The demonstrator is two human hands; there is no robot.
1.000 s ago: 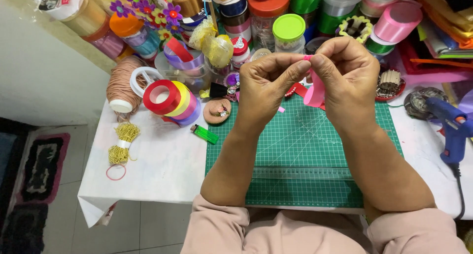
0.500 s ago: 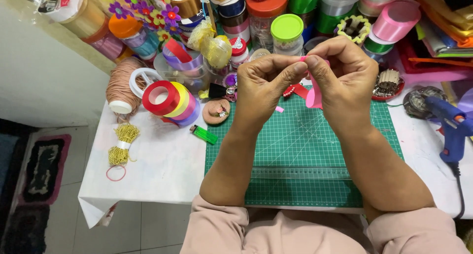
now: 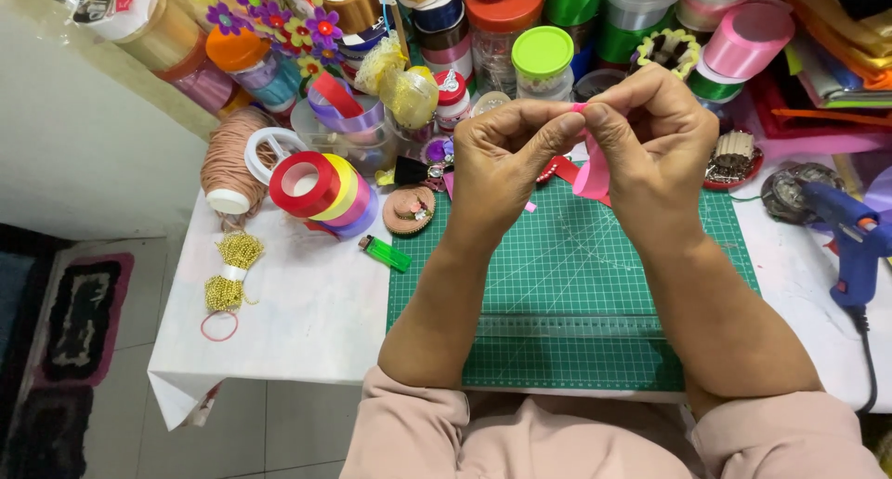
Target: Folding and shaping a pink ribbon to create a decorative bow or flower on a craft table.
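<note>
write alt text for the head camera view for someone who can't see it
Two hands, the left hand and right hand, pinch a piece of pink ribbon between their fingertips above a green cutting mat. Ribbon rolls, jars, a green lighter and a blue glue gun crowd the white table.

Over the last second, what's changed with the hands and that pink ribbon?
Almost nothing. Both hands, left hand and right hand, keep the same pinch on the pink ribbon above the green cutting mat; at most the fingertips shifted slightly. The ribbon spools, green lighter and blue glue gun stayed put.
</note>
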